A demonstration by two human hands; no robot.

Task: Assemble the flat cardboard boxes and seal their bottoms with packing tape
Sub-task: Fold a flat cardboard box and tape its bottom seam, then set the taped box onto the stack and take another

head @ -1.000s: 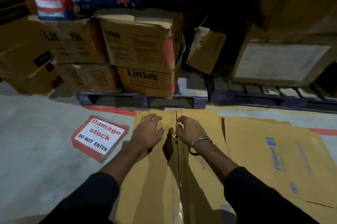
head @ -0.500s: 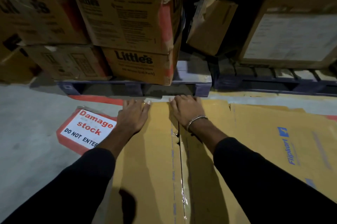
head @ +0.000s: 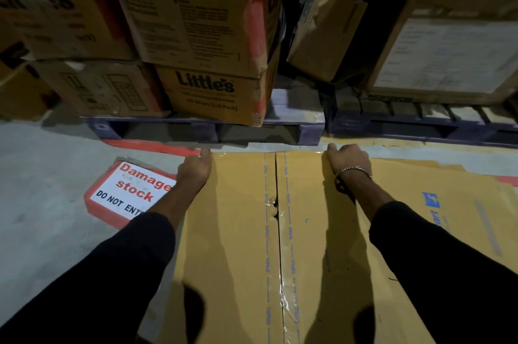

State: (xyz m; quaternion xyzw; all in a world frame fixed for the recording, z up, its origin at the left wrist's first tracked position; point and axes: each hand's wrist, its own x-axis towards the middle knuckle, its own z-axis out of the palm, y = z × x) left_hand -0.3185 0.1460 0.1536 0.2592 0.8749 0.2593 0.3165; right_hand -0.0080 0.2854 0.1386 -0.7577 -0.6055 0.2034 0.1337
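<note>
1. Gripping the far edge of the box at its two corners, the left hand and right hand curl over it.
2. The tape along the centre seam looks wrinkled and gapped midway; lifting could split it.
3. The box lies on the floor just before the pallet; tipping it up may strike the stacked cartons.

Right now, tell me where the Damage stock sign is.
In the head view, the sign lies on the floor at left, beside the box, partly hidden by the left forearm.
</note>
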